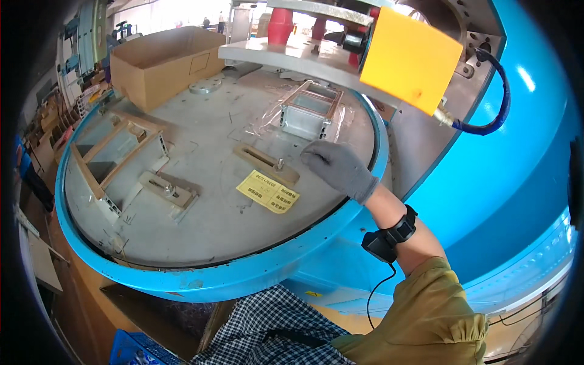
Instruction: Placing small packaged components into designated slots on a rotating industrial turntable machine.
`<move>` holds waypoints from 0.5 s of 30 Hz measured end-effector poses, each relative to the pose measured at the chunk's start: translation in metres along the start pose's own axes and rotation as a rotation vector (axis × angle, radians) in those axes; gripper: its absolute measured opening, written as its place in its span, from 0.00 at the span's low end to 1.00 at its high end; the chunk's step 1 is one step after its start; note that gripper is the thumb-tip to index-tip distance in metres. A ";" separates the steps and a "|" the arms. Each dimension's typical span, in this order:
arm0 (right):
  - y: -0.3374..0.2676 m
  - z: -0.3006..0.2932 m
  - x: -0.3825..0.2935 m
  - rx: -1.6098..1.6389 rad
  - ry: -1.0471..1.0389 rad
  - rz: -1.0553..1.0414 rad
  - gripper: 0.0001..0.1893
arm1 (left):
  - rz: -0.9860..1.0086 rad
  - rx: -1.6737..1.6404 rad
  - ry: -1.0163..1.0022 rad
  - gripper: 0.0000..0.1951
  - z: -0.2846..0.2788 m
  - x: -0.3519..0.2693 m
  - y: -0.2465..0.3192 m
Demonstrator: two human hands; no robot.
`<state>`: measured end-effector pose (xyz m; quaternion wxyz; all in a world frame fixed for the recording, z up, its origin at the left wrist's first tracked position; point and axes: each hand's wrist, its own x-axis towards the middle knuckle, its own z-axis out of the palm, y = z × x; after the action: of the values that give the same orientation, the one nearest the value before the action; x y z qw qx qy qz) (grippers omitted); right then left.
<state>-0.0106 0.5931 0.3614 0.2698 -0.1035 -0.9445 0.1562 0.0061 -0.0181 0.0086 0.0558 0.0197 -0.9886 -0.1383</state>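
My right hand (340,169), in a grey knit glove, hovers over or rests on the right part of the round metal turntable (219,228). Its fingers are curled, and their tips are partly hidden, so whether they hold anything is unclear. Just beyond it stands a box-shaped mould (303,125) with a divided top frame and clear plastic film (269,118) around it. Left of the hand lies a slotted clamp bar (255,159) with a bolt, near a yellow paper label (268,191) bearing writing. My left hand is out of view.
A second mould (123,150) and clamp bar (166,189) sit at the turntable's left. An open cardboard box (169,68) stands behind. A press plate (292,61) with a yellow block (408,59) overhangs the back right. A blue rim (205,278) surrounds the turntable; a blue basket (141,349) is below.
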 end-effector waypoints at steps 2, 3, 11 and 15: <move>0.006 0.002 0.003 0.141 0.052 0.076 0.13 | -0.043 0.046 -0.077 0.17 -0.017 0.001 0.013; 0.016 0.000 0.009 0.294 0.110 0.151 0.13 | 0.015 0.039 -0.055 0.17 -0.025 0.002 0.019; 0.105 -0.054 0.101 1.244 0.349 0.522 0.11 | 0.339 0.366 0.367 0.15 0.051 -0.008 -0.056; 0.119 -0.051 0.114 1.194 0.264 0.442 0.09 | 0.482 0.552 0.324 0.13 0.079 -0.011 -0.097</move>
<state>-0.0646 0.7482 0.4151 0.3563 -0.1461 -0.6104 0.6922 0.0104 -0.0891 -0.0946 0.2344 -0.1771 -0.9433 0.1544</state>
